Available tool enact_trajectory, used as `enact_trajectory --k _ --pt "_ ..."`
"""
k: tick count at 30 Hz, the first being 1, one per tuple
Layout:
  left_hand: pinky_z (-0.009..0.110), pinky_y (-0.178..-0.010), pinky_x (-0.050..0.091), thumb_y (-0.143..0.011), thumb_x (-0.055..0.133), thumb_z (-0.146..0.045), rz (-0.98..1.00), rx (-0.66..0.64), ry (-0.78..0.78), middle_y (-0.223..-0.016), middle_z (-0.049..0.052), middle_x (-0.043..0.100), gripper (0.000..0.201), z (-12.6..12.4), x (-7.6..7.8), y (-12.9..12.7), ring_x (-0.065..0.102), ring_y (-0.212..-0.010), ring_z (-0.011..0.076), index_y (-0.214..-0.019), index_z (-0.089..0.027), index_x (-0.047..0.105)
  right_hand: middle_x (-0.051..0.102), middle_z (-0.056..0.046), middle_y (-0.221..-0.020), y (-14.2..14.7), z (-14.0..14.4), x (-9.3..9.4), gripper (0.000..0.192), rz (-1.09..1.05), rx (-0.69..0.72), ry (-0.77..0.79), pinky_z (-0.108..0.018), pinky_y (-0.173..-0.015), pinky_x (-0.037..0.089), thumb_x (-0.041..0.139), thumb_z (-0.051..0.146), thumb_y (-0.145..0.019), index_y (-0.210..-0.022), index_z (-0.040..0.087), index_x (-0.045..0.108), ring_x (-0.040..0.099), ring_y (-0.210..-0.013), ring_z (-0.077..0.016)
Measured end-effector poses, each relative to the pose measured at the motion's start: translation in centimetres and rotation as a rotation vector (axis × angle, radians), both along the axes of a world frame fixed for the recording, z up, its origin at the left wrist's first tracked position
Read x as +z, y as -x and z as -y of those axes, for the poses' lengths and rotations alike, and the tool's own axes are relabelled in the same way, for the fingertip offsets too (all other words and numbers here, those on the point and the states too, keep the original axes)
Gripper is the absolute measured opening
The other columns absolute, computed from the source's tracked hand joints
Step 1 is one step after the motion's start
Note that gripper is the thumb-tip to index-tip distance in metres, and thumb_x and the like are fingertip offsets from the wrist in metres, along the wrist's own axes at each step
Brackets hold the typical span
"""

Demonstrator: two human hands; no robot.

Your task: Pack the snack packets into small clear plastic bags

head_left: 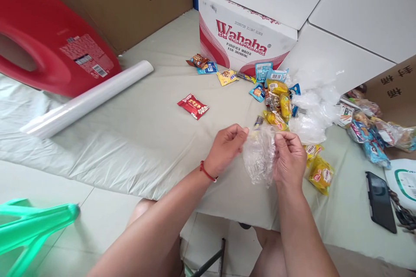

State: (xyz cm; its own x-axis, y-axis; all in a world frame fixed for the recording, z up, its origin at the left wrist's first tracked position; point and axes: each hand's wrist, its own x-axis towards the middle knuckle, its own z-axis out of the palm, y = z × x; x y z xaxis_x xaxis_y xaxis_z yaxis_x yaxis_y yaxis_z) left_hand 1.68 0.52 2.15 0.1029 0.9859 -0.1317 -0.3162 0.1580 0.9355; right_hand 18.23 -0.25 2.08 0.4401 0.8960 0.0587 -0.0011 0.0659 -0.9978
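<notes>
A crumpled clear plastic bag (259,158) is stretched between my two hands above the table's front edge. My left hand (227,145), with a red bracelet at the wrist, pinches the bag's upper left edge. On the other side, my right hand (290,156) grips its upper right edge between thumb and fingers. Just behind the bag lies a pile of wrapped snacks (277,88) in yellow, blue and brown. Two yellow snack packets (321,175) rest right of my right hand. A red snack packet (194,106) lies alone to the left, farther back.
More clear plastic bags (313,108) are heaped right of the snacks. A white Wahaha carton (243,37) stands behind. At left are a film roll (91,97) and a large red jug (55,26). A phone (380,201) and more snacks (373,132) lie at right; a green stool (35,220) stands lower left.
</notes>
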Motion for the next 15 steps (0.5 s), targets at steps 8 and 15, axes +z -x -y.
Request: enact_trajectory --k 8,15 --pt "0.027 -0.083 0.049 -0.076 0.080 -0.048 0.171 -0.134 0.056 -0.088 0.001 0.065 0.035 0.3 -0.3 -0.8 0.060 -0.087 0.0142 -0.086 -0.018 0.066 0.063 0.002 -0.076 2.0 1.3 -0.4 0.019 -0.092 0.314 0.066 -0.023 -0.066 0.043 0.082 0.036 -0.079 -0.084 0.021 0.070 0.053 -0.069 -0.0112" --pt "0.025 -0.071 0.047 -0.071 0.081 -0.037 0.162 -0.068 0.105 -0.075 0.000 0.066 0.027 -0.4 -0.8 -0.3 0.060 -0.073 0.0114 -0.076 -0.016 0.065 0.056 0.006 -0.068 1.2 0.6 0.6 0.037 -0.278 0.200 0.212 -0.022 -0.054 0.038 0.089 0.043 -0.063 -0.081 0.021 0.064 0.046 -0.057 -0.0090"
